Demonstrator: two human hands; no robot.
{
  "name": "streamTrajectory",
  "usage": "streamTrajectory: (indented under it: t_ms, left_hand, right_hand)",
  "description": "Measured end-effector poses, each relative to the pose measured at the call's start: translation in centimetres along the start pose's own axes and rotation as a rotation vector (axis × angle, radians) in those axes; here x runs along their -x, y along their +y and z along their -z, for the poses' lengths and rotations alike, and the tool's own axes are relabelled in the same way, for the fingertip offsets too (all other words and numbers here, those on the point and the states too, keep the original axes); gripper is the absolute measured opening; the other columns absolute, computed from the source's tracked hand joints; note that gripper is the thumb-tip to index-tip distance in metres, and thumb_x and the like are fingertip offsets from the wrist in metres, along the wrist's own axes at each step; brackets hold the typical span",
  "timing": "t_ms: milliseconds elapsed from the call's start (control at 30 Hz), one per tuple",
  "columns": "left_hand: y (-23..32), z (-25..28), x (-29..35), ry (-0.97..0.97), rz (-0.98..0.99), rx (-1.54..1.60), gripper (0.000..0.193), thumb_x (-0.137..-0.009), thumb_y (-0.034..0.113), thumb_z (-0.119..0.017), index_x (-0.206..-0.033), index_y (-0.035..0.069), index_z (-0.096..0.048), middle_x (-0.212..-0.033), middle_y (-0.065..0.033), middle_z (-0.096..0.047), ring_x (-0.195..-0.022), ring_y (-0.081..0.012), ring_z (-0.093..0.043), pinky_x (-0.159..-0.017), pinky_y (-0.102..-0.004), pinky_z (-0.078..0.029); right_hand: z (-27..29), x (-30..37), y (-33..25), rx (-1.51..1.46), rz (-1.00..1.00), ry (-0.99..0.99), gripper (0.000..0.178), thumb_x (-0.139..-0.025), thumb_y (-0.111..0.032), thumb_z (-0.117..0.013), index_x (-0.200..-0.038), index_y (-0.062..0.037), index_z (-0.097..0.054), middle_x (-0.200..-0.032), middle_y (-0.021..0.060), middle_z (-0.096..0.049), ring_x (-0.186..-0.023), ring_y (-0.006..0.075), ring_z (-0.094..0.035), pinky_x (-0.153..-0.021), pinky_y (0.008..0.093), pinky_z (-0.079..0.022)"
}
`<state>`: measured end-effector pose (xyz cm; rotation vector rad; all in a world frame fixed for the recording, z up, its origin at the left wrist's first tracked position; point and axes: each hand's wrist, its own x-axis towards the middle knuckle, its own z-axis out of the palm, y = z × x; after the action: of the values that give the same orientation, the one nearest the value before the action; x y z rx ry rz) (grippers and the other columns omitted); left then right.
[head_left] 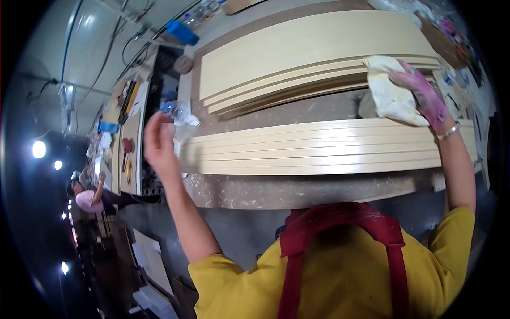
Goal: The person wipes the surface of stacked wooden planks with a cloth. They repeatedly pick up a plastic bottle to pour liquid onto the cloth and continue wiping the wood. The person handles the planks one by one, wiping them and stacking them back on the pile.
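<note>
Apparently midway, the right hand [423, 94] is gripping cloth [390, 93] over boards [308, 149], finished ones indistinguishable; the left hand [160, 144] is hovering, fingers empty.

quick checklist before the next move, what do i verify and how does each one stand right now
1. Cloth in hand: ok, the right hand has the white cloth.
2. Left hand free: ok, nothing seen in it.
3. Both hands gloved: not ok, only the right shows a pink glove.
4. Front boards together: ok, long edges close side by side.
5. Rear panels flush: not ok, near edges are stepped.
6. Cloth's underside clean: cannot tell, hidden.
</note>
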<state>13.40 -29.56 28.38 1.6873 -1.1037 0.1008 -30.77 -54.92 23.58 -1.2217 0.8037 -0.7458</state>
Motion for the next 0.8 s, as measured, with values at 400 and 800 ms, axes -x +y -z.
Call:
streamTrajectory:
  t_ms: [400,800]
  left_hand:
    - [-28.5,8.7,3.6,-0.286,0.796,0.327,0.066,-0.095,0.031,-0.053,-0.149,0.014,-0.018,-0.138,-0.0107,-0.044,-0.117,-0.0222,-0.049,-0.096,-0.0345,-0.043]
    - [-13.2,7.0,-7.4,-0.045,0.309,-0.073,0.066,-0.08,0.015,-0.069,-0.137,0.001,-0.04,-0.129,-0.0162,-0.05,-0.117,-0.0263,-0.05,-0.102,-0.0393,-0.039]
  right_hand:
    - [-2.3,-0.6,-0.6,-0.078,-0.146,-0.153,0.047,-0.087,-0.017,-0.057,-0.13,-0.001,-0.047,-0.113,0.0079,-0.061,-0.098,0.0149,-0.063,-0.085,0.0284,-0.052]
    - [1.1,-1.0,0.1,-0.206,-0.157,-0.175,0.043,-0.084,-0.014,-0.06,-0.122,0.0013,-0.049,-0.106,0.0114,-0.063,-0.091,0.0176,-0.066,-0.08,0.0304,-0.056]
